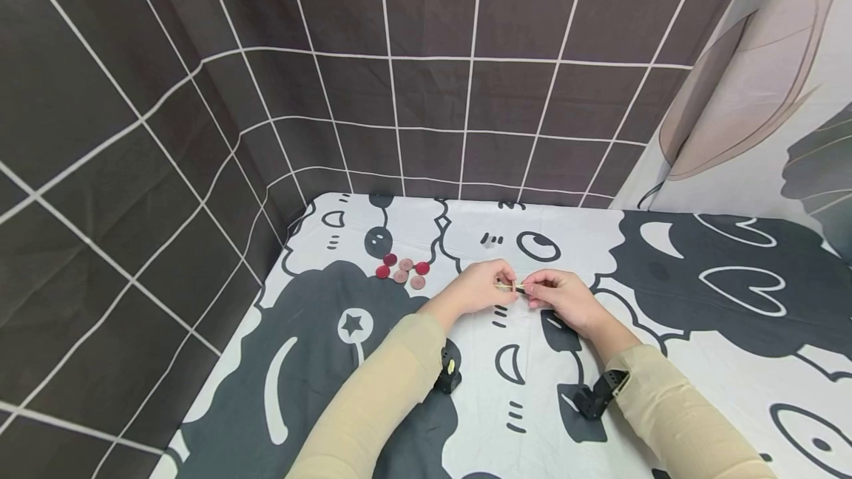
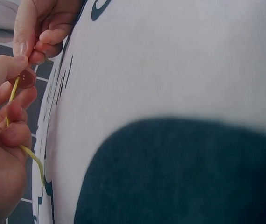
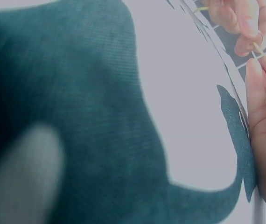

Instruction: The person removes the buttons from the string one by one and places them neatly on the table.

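Between the thumb and fingers of my left hand point(image 1: 481, 287) is a reddish-brown button point(image 2: 27, 78) with small holes. A yellow string point(image 2: 12, 91) meets the button, runs down past the curled left fingers and hangs loose below them. My right hand point(image 1: 564, 300) is close on the right, its thumb and fingertips pinching the yellow string point(image 3: 257, 47) on the other side of the button. A short stretch of string spans the gap between both hands' fingertips. The left fingers partly cover the button.
Several loose buttons, red point(image 1: 382, 271) and pink point(image 1: 417, 282), lie in a group to the left of my hands. They rest on a black-and-white cartoon cloth point(image 1: 479, 420). A dark grid-patterned cloth point(image 1: 433, 94) rises behind, and a leaf-print curtain point(image 1: 752, 94) hangs at the right.
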Demonstrator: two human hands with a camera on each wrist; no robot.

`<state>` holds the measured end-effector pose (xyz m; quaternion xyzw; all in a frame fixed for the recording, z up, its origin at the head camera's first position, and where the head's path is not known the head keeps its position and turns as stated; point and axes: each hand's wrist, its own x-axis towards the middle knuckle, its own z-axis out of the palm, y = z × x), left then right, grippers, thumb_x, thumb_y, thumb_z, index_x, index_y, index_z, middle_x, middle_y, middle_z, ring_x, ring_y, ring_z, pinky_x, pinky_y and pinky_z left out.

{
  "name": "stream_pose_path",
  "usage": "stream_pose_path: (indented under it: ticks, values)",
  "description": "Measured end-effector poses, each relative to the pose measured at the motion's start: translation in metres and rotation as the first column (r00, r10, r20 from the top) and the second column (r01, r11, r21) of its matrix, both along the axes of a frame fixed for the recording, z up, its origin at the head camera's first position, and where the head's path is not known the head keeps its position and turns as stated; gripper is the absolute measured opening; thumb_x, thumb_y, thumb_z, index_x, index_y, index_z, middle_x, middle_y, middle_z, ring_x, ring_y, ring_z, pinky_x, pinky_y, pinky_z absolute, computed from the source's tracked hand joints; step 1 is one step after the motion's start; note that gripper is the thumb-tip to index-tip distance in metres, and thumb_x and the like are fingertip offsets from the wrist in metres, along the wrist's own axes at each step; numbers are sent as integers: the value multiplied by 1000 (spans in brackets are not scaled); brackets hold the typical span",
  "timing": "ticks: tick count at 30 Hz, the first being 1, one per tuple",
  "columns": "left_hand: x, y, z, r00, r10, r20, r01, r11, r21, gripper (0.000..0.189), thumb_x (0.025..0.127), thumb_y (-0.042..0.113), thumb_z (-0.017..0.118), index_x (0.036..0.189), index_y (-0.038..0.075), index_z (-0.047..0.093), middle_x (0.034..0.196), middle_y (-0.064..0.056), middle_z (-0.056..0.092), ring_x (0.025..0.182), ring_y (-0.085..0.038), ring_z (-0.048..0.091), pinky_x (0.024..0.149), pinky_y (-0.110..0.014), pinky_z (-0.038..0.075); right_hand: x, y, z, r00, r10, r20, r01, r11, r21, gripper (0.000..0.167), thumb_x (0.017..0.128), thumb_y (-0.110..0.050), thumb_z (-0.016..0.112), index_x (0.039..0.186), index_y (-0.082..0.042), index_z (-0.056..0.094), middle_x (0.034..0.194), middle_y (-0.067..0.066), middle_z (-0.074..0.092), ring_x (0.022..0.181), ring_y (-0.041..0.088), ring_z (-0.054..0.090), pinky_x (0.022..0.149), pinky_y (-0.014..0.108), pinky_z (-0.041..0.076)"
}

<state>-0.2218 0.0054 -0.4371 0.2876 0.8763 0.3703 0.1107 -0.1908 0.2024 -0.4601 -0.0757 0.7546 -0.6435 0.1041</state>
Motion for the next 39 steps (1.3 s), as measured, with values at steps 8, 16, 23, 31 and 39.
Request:
stream_pose_path:
  ticks: [8, 16, 23, 31, 39]
  values:
    - [-2, -5, 0, 1000, -11, 8, 11, 1000, 8, 22, 81, 22, 73, 96, 15, 59, 88, 8, 60, 75, -5, 53, 69, -19, 42, 0, 0, 1, 1000, -4, 1, 4, 1000, 19, 30, 90, -7, 60, 106, 18, 55, 94, 13, 63, 73, 9, 62, 70, 24, 52]
    - [-3, -11, 3, 1000, -11, 23, 11, 1000, -1, 22, 81, 21, 72, 98, 14, 58, 88, 8, 60, 74, -6, 53, 68, -18, 42, 0, 0, 3, 1000, 0, 11, 0, 1000, 24, 30, 91, -7, 60, 106, 18, 55, 94, 15, 62, 73, 10, 62, 70, 24, 52]
    - [-3, -16, 3, 1000, -5, 17, 5, 1000, -4, 21, 81, 21, 72, 95, 15, 58, 88, 6, 60, 73, -6, 53, 67, -19, 42, 1, 0, 2, 1000, 7, 8, -7, 1000, 17, 31, 91, -7, 60, 106, 19, 55, 94, 15, 62, 73, 9, 62, 70, 24, 52]
    - [-3, -19, 2, 1000, 2, 31, -2, 1000, -1, 22, 81, 22, 73, 95, 15, 58, 88, 7, 59, 76, -7, 53, 68, -20, 43, 1, 0, 1, 1000, 4, 8, -4, 1000, 27, 31, 91, -8, 60, 106, 18, 55, 95, 15, 62, 73, 9, 62, 70, 24, 52]
    - [-5, -22, 2, 999, 13, 29, -13, 1000, 1, 21, 81, 22, 73, 92, 15, 57, 88, 7, 60, 77, -7, 53, 71, -21, 42, 0, 0, 2, 1000, 1, 14, -2, 1000, 13, 32, 91, -8, 60, 107, 19, 55, 94, 14, 63, 73, 9, 61, 70, 23, 52]
